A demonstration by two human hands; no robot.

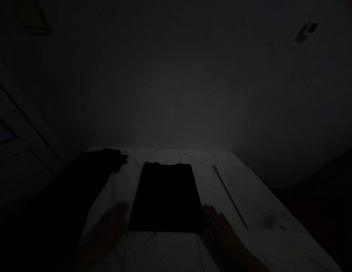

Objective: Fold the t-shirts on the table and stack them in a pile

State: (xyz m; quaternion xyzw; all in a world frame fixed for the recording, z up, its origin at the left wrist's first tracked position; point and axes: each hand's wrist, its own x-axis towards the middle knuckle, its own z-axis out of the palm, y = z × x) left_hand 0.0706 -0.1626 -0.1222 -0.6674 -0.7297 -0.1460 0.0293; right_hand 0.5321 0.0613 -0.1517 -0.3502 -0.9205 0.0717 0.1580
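Black cloth [167, 198] lies flat between the left hand [115, 217], fingers loosely extended just beside it, and the right hand [217, 223], spread flat against the cloth's right edge. Right of the right hand, a thin dark strip [231, 198] crosses the marbled table [167, 251]; left of the left hand spreads a larger dark fabric [85, 172]

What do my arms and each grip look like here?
The left grip and right grip look like bare hands, with no gloves that I can make out. The forearms show no sleeves or markings, but it's too dark for finer detail.
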